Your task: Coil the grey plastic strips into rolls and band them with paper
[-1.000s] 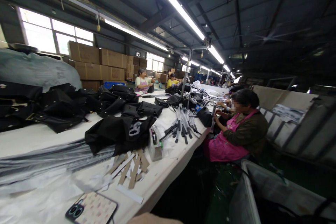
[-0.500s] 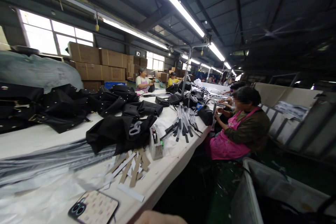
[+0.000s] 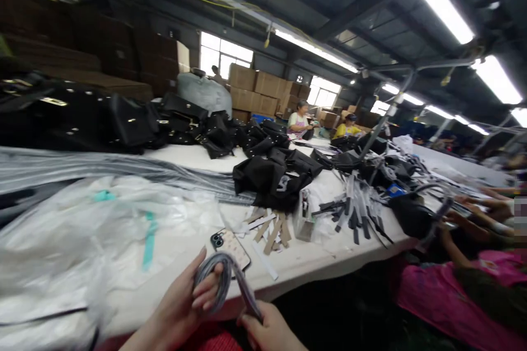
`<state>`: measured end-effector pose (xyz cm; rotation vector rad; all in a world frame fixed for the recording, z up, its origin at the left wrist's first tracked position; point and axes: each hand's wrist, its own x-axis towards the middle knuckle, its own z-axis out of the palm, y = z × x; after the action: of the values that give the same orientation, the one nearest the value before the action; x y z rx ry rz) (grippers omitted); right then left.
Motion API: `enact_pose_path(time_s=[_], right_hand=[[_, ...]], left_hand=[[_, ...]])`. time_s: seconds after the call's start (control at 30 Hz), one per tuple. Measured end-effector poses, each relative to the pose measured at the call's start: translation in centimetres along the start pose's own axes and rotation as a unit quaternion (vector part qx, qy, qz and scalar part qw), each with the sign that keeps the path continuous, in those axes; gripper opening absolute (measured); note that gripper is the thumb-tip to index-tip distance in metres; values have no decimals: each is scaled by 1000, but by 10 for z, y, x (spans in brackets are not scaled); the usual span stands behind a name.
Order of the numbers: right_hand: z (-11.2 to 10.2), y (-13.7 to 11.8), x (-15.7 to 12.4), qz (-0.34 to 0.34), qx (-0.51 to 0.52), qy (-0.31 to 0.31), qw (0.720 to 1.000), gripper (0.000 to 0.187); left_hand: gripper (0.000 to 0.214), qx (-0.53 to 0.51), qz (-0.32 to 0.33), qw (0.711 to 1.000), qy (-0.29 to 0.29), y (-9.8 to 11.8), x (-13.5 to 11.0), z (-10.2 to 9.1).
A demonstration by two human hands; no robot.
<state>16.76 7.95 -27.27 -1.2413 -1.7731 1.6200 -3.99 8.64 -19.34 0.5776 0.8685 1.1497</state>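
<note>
Low in the view, my left hand (image 3: 181,299) has its fingers curled through a looped grey strap (image 3: 224,263) that looks wrapped in clear film. The strap's other end runs down to my right hand (image 3: 269,329), which grips it between thumb and fingers. Both hands are over the near edge of the white table (image 3: 313,263). Just behind the loop lies a phone in a patterned case (image 3: 234,244), partly covered by the strap. Brown and white strips (image 3: 274,236) are scattered beyond it.
Crumpled clear plastic (image 3: 74,247) spreads over the left of the table. Black bags (image 3: 267,181) line the far side. A tape dispenser (image 3: 303,216) stands near a bunch of dark straps (image 3: 354,211). At right sits a co-worker in a pink apron (image 3: 444,296).
The view has swung left, so things on the table appear further right. Both my hands now show with the strap; earlier only part of one hand showed at the bottom edge.
</note>
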Motion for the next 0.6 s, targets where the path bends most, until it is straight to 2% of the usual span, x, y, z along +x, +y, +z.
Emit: enact_pose_path(time_s=[0.07, 0.1, 0.13, 0.17, 0.23, 0.27, 0.33, 0.4, 0.43, 0.5, 0.57, 0.6], right_hand=[[19, 7, 1, 26, -21, -13, 999, 55], [27, 7, -1, 17, -21, -40, 999, 57], [34, 6, -4, 0, -10, -75, 997, 59], [38, 1, -8, -19, 10, -110, 994, 61], [35, -13, -16, -42, 67, -159, 984, 64], [29, -21, -19, -45, 99, -163, 981, 65], [9, -35, -18, -41, 144, -135, 980, 64], [-14, -38, -9, -24, 132, -109, 985, 64], [-25, -36, -3, -12, 104, -103, 989, 65], [-41, -26, 10, -11, 3, -82, 997, 67], [-50, -15, 21, -52, -128, -18, 990, 64], [-52, -11, 25, -80, -187, 25, 979, 59]], left_hand=[[46, -83, 51, 995, 19, 14, 5, -2], [43, -59, 106, 991, 54, 18, 6, -5], [41, 4, 170, 981, 98, 19, 8, -7], [39, 95, 229, 958, 140, 17, 8, -10], [37, 304, 302, 883, 188, 3, 6, -15], [35, 399, 311, 844, 177, -6, 3, -16], [34, 539, 293, 784, 95, -25, -5, -14], [35, 602, 251, 758, -9, -37, -14, -10], [39, 605, 220, 764, -49, -40, -18, -8], [53, 567, 137, 807, -92, -40, -23, -6], [65, 508, 54, 852, -110, -36, -24, -10], [68, 481, 24, 869, -113, -34, -21, -14]])
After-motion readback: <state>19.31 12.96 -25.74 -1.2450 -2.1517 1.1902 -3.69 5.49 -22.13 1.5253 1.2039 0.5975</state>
